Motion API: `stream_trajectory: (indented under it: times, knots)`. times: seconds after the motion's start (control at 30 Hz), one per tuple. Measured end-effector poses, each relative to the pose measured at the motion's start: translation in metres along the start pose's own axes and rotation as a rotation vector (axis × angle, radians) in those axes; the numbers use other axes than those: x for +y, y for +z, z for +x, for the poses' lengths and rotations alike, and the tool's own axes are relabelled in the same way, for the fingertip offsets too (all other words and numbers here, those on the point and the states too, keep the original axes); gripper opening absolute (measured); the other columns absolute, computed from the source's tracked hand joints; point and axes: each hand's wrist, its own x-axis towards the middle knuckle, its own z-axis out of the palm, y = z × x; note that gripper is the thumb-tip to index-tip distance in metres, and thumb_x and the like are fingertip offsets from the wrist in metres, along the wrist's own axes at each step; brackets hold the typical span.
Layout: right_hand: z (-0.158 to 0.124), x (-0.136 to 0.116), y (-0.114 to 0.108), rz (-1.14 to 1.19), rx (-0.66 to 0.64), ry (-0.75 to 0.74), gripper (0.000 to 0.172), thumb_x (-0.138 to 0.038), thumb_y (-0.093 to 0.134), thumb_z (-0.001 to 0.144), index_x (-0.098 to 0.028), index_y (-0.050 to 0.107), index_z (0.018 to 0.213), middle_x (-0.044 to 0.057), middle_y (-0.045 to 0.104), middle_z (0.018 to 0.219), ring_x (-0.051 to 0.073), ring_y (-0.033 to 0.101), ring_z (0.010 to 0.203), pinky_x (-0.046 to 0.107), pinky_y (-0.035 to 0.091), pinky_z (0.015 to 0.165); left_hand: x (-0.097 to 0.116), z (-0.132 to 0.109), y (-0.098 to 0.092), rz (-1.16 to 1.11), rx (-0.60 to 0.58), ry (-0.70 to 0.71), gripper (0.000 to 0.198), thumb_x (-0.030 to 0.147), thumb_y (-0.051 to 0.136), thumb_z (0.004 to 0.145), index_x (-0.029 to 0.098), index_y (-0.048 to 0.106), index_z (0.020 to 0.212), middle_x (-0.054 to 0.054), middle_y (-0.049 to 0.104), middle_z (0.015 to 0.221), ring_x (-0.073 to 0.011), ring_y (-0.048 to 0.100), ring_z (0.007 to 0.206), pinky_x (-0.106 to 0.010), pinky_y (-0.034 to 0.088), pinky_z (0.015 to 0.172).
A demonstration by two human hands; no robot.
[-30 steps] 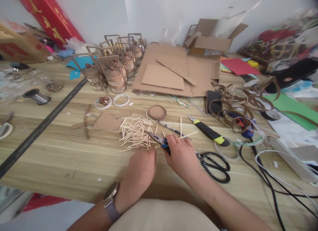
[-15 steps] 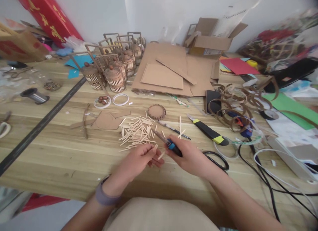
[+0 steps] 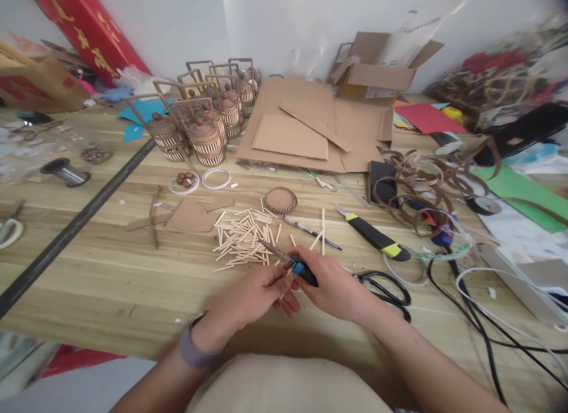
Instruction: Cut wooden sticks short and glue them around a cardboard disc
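My right hand [image 3: 331, 283] is closed around a utility knife [image 3: 303, 272] with a blue and black handle, its blade pointing up and left over a pile of short wooden sticks [image 3: 244, 238]. My left hand [image 3: 261, 291] pinches a small wooden stick [image 3: 289, 274], mostly hidden by the fingers, right beside the knife handle. The fingers of both hands meet or nearly meet. Beyond the pile lies a round cardboard disc with a braided rim [image 3: 281, 200]. A pen-like tool [image 3: 315, 231] and a few loose sticks lie near the right hand.
Black-handled scissors [image 3: 386, 289] and a yellow-black cutter [image 3: 373, 232] lie to the right, near cables [image 3: 470, 318] and curled brown strips [image 3: 421, 182]. Small lidded baskets [image 3: 206, 142] stand behind, beside cardboard sheets [image 3: 290, 135]. A wire spool [image 3: 65, 172] is at left.
My hands have come together, the right moving left with the knife. The stick between them is now mostly covered by fingers. More of the scissors shows.
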Motion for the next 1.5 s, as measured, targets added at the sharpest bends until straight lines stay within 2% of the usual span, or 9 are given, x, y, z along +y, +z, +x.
stream_trajectory:
  times: [0.17,0.27,0.37,0.57,0.73,0.87,0.97,1.3,1.5]
  knots:
    - [0.000,0.002,0.001,-0.001,0.024,-0.029,0.033,-0.007,0.051,0.079,-0.021,0.055,0.109,0.006,0.068,0.103,0.020,0.065,0.097,0.032,0.050,0.084,-0.001,0.000,0.000,-0.080,-0.028,-0.055,0.048,0.066,0.065,0.071,0.018,0.058,0.074,-0.004,0.068,0.067,-0.0188,0.064,0.061,-0.030,0.044,0.061]
    - [-0.002,0.005,0.006,-0.047,0.166,-0.109,0.039,-0.014,0.056,0.082,-0.023,0.049,0.120,0.012,0.050,0.134,0.024,0.050,0.126,0.038,0.045,0.100,0.000,0.002,-0.001,-0.164,0.089,-0.048,0.046,0.062,0.068,0.069,0.017,0.059,0.072,-0.003,0.066,0.067,-0.0175,0.063,0.063,-0.028,0.043,0.062]
    - [-0.005,0.005,0.014,-0.083,0.242,-0.090,0.048,-0.020,0.066,0.080,-0.026,0.046,0.123,0.013,0.040,0.141,0.027,0.042,0.134,0.042,0.045,0.103,0.001,0.004,0.001,-0.287,0.205,-0.008,0.042,0.056,0.073,0.067,0.018,0.062,0.077,-0.002,0.066,0.072,-0.0164,0.060,0.067,-0.028,0.044,0.065]
    - [-0.002,0.005,0.026,-0.168,0.307,-0.080,0.058,-0.017,0.073,0.072,-0.024,0.047,0.123,0.015,0.041,0.135,0.030,0.047,0.128,0.043,0.049,0.099,-0.004,0.009,0.012,-0.389,0.197,0.066,0.036,0.051,0.072,0.071,0.017,0.062,0.076,-0.002,0.066,0.074,-0.0170,0.060,0.069,-0.029,0.045,0.069]
    - [-0.003,0.008,0.023,-0.080,0.309,-0.055,0.068,-0.029,0.076,0.072,-0.023,0.044,0.131,0.015,0.049,0.134,0.030,0.053,0.122,0.043,0.050,0.096,-0.003,0.005,0.012,-0.341,0.237,0.098,0.041,0.056,0.071,0.071,0.016,0.062,0.077,-0.002,0.065,0.072,-0.0172,0.060,0.069,-0.029,0.046,0.069]
    - [-0.004,0.003,0.016,0.096,0.316,0.132,0.026,-0.039,0.057,0.085,-0.021,0.057,0.104,0.007,0.069,0.092,0.022,0.066,0.083,0.034,0.053,0.073,-0.002,0.001,0.014,-0.259,0.253,0.101,0.045,0.061,0.065,0.076,0.016,0.062,0.081,-0.004,0.067,0.075,-0.0193,0.064,0.074,-0.031,0.047,0.073]
    - [-0.001,0.002,0.014,0.199,0.417,0.234,0.018,-0.040,0.054,0.083,-0.022,0.055,0.085,0.002,0.063,0.071,0.018,0.059,0.064,0.029,0.047,0.060,-0.003,0.001,0.017,-0.229,0.238,0.104,0.045,0.061,0.062,0.078,0.016,0.060,0.082,-0.006,0.069,0.075,-0.0199,0.066,0.073,-0.032,0.047,0.072]
    - [0.007,0.010,0.022,0.650,0.452,0.387,0.039,-0.052,0.065,0.073,-0.019,0.058,0.092,-0.003,0.053,0.062,0.014,0.047,0.057,0.026,0.037,0.054,0.020,0.029,-0.008,-0.229,0.351,0.035,0.025,0.040,0.064,0.079,0.016,0.059,0.076,-0.002,0.067,0.059,-0.0139,0.061,0.054,-0.025,0.040,0.056]
    - [0.006,0.008,0.019,0.685,0.461,0.385,0.038,-0.053,0.066,0.070,-0.020,0.058,0.087,-0.003,0.054,0.061,0.014,0.049,0.057,0.026,0.039,0.054,0.023,0.039,-0.007,-0.317,0.360,0.003,0.019,0.034,0.061,0.080,0.016,0.060,0.077,-0.001,0.065,0.057,-0.0127,0.060,0.053,-0.025,0.041,0.057]
